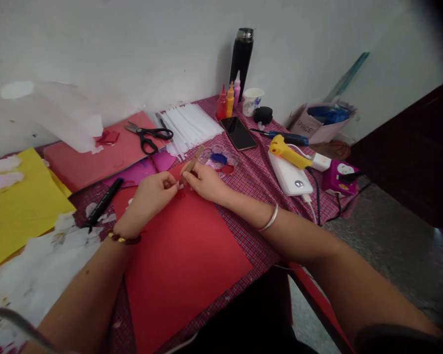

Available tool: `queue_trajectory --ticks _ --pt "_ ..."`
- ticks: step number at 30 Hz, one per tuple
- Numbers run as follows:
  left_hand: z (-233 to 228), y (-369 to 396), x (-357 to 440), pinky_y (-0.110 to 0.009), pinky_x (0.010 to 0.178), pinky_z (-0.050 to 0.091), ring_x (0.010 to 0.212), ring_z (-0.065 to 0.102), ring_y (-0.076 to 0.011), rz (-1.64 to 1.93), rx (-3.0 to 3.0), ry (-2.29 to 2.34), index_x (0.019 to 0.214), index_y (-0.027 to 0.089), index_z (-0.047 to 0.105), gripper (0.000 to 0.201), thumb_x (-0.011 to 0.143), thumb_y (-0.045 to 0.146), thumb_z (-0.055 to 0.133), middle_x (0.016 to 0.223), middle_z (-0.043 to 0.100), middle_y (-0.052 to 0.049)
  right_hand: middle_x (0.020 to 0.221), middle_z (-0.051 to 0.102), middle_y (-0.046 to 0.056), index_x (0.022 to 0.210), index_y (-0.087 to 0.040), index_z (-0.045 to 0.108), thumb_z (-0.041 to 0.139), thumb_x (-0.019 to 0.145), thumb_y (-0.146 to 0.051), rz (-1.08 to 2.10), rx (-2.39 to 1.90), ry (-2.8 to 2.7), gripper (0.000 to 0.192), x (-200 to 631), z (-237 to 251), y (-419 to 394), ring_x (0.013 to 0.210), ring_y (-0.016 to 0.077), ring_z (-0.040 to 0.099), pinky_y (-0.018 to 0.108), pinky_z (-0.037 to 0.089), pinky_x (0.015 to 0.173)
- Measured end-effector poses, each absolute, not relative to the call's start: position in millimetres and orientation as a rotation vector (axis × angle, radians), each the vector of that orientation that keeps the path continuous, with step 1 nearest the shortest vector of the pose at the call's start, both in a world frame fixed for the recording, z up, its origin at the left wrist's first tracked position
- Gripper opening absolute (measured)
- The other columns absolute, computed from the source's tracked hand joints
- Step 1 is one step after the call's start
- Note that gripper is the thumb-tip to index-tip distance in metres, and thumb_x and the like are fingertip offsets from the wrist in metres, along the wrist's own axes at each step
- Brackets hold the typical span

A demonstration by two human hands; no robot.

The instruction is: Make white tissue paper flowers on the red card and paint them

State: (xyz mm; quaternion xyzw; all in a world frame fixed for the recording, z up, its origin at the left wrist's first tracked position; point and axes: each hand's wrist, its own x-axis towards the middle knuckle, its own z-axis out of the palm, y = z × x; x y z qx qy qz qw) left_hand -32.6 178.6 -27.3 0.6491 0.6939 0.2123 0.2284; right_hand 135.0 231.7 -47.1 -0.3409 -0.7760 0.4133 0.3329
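Your R hand [205, 183] pinches the stick [194, 159], long axis running up-right, away from the red sheet [180, 260]. L hand [152, 194], just left of it, pinches a tiny scrap.

Two bare forearms, each with one piece of jewellery just behind the hand.

The left hand [151, 194] has a bracelet of dark red beads with a few gold-coloured beads [123, 239] around the wrist directly behind it. The right hand [205, 182] has a thin, plain silver-coloured metal bangle [269, 220] a little further back along the forearm, sitting loose and slightly slanted. No sleeves reach either forearm; only a dark sleeve edge [391, 339] shows at the upper right arm, far behind the hand.
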Motion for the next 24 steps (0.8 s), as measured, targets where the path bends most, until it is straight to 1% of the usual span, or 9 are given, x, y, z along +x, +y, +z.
queue_trajectory --ticks 3,7,10,18,21,24 --pt "-28 180 -31 -0.029 0.057 0.035 0.062 0.058 -0.0188 0.504 1.868 1.942 0.07 0.021 0.063 0.014 0.076 0.025 0.051 0.067 0.067 -0.002 0.08 0.066 0.001 0.087 -0.017 0.057 0.047 0.093 -0.021 1.066 -0.925 -1.994 0.013 137 -44 232 0.071 0.0134 0.059 0.025 0.044 0.068" --pt "-24 179 -29 -0.03 0.058 0.035 0.06 0.058 -0.0185 0.448 1.881 2.007 0.069 0.021 0.065 0.015 0.077 0.025 0.052 0.067 0.069 -0.002 0.079 0.066 0.002 0.087 -0.017 0.057 0.047 0.093 -0.024 1.024 -0.99 -1.956 0.014 139 -43 231 0.072 0.0143 0.059 0.025 0.044 0.068" --pt "-23 178 -28 -0.03 0.057 0.034 0.059 0.057 -0.0181 0.429 1.861 2.015 0.071 0.021 0.066 0.016 0.078 0.025 0.052 0.067 0.069 -0.003 0.078 0.066 0.002 0.087 -0.017 0.058 0.047 0.092 -0.023 1.004 -1.005 -2.005 0.013 140 -44 230 0.07 0.0139 0.059 0.025 0.043 0.067" --pt "-24 178 -29 -0.029 0.058 0.036 0.063 0.059 -0.0194 0.439 1.889 1.977 0.072 0.022 0.069 0.017 0.078 0.023 0.053 0.068 0.07 -0.002 0.077 0.064 0.001 0.094 -0.017 0.06 0.046 0.094 -0.025 1.009 -0.993 -2.082 0.016 136 -45 228 0.07 0.0141 0.058 0.026 0.041 0.067" --pt "-25 179 -27 -0.03 0.059 0.037 0.065 0.06 -0.0205 0.468 1.909 1.953 0.07 0.022 0.068 0.018 0.078 0.024 0.052 0.07 0.071 -0.003 0.077 0.064 0.001 0.095 -0.018 0.06 0.046 0.095 -0.026 1.009 -0.977 -2.095 0.017 135 -45 228 0.07 0.014 0.057 0.025 0.041 0.067" --pt "-13 177 -30 -0.029 0.056 0.036 0.062 0.057 -0.0199 0.451 1.871 1.939 0.066 0.022 0.064 0.021 0.08 0.026 0.049 0.063 0.066 -0.002 0.079 0.065 0.002 0.091 -0.017 0.06 0.047 0.094 -0.024 1.021 -0.978 -2.08 0.015 136 -44 229 0.071 0.0139 0.058 0.025 0.043 0.069"
